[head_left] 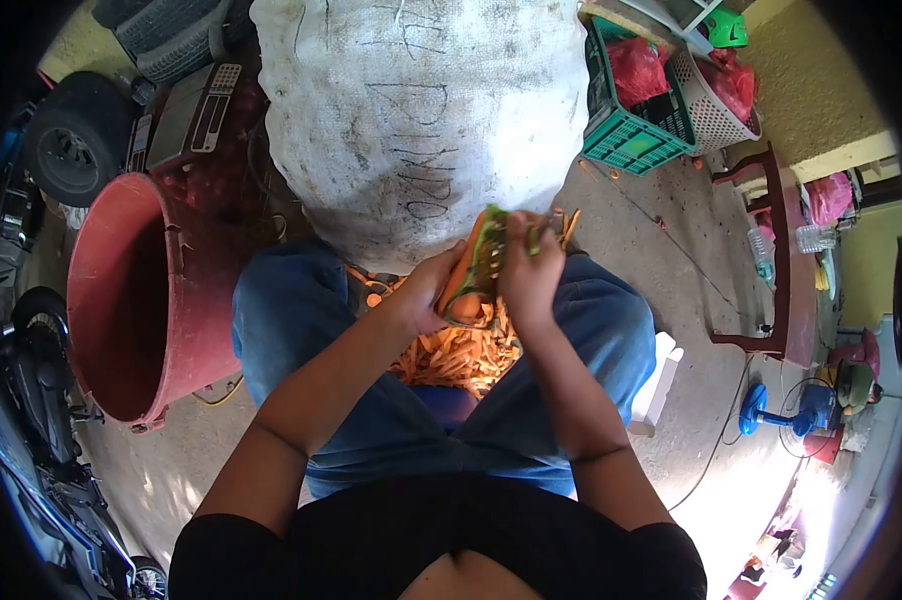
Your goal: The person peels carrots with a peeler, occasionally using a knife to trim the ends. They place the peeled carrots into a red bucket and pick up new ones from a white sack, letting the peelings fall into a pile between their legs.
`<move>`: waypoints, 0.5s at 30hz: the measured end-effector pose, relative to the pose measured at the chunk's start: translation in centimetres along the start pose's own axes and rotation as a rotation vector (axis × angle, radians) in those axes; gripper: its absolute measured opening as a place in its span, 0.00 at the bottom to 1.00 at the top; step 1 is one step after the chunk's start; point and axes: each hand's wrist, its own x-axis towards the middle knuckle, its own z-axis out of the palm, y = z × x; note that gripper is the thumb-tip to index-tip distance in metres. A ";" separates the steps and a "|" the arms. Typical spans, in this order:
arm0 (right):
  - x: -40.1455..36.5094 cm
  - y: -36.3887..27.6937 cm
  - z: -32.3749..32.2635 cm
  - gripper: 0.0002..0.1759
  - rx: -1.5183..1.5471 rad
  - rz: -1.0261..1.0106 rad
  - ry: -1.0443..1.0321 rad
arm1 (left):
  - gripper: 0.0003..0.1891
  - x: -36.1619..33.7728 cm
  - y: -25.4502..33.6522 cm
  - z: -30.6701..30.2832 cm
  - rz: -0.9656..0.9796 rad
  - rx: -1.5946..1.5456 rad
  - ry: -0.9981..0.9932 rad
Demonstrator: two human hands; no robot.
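Observation:
My left hand (431, 290) is closed around a thick carrot (467, 306), tilted with one blunt end toward me. My right hand (531, 275) grips a green peeler (488, 250) against the carrot's side. Motion smears the peeler, so its blade cannot be made out. Orange peelings (461, 358) lie heaped between my knees, below both hands. Part of a dark blue container (441, 402) shows under the near side of the heap.
A big white woven sack (421, 110) stands right in front. At left is a red tub (176, 300), with a wheel (74, 150) behind it. A green crate (636, 140) and a white basket (706, 105) stand back right. Farther right are a reddish wooden stand (791, 260) and a blue fan (761, 410).

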 end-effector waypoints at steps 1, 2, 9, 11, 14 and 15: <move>-0.3 -0.6 0.3 0.13 0.060 0.075 -0.035 | 0.21 -0.2 -0.1 -0.1 -0.002 0.001 0.000; -0.1 -0.7 0.1 0.13 0.010 0.047 -0.018 | 0.20 -0.4 -0.1 -0.2 -0.035 0.133 -0.041; 7.7 5.2 -5.3 0.14 -0.204 0.277 0.440 | 0.22 -2.6 0.6 0.6 -0.187 0.547 -0.183; 7.2 3.9 -4.8 0.13 -0.068 0.324 0.436 | 0.21 -2.0 0.7 0.3 -0.170 0.476 -0.209; 4.4 2.6 -3.5 0.12 0.077 0.248 0.163 | 0.20 -0.4 0.3 -0.8 -0.146 0.337 -0.142; 3.1 2.1 -2.2 0.12 0.099 0.248 0.129 | 0.20 0.0 0.1 -1.1 -0.140 0.276 -0.051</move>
